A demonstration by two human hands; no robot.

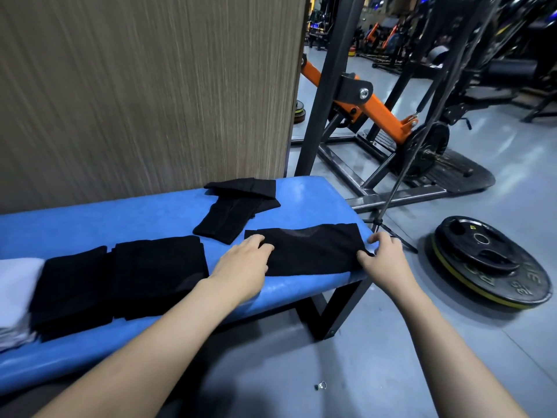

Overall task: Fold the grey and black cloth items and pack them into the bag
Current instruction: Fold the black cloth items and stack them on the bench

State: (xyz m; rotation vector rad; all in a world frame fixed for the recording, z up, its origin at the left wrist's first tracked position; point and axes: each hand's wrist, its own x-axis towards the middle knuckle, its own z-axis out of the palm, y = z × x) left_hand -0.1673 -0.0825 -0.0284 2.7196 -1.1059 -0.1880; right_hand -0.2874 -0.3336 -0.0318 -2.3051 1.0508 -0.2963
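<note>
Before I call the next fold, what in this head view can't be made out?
- Bag: nowhere in the head view, so its place is unknown.
- Pale cloth stack: cut off by the left edge; count unclear.
- Left hand: fingertips curl at the black cloth; a grip cannot be confirmed.
- Black pieces: too dark to count layers.
- Small object on floor: too small to identify.
- Right hand pinches the cloth's right edge.

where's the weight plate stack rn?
Head view, lower right: the weight plate stack lies flat on the grey floor, just right of the blue bench end and beyond the right hand.
</note>
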